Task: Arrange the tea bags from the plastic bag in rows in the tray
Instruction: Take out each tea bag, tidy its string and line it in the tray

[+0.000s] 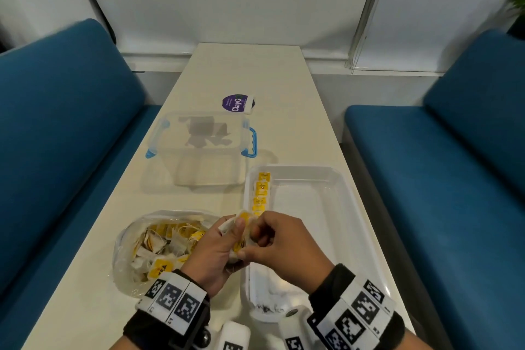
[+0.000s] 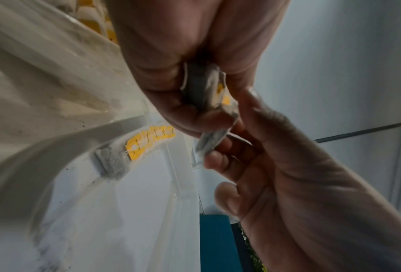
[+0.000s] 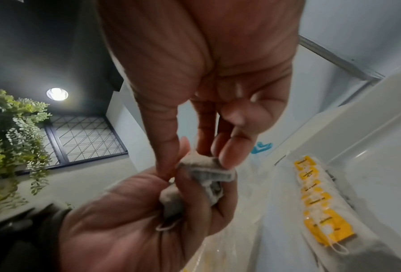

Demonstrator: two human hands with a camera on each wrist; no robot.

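Together both hands work a clump of tea bags just above the tray's near left edge.
Low in the head view's centre, the left hand (image 1: 218,247) curls its fingers round the clump of tea bags (image 1: 243,220), while the right hand (image 1: 279,241) pinches one bag between thumb and fingertips. Left of them lies the plastic bag (image 1: 147,239), full of bags; the tray (image 1: 341,207) at right holds one row of tea bags (image 1: 261,193) along its left wall.

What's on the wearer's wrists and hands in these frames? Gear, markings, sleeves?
Both hands are bare, no gloves. The left hand and right hand each have a black wrist strap carrying a white band of square black-and-white fiducial tags. White camera housings with similar tags sit under the wrists. No sleeves are visible.
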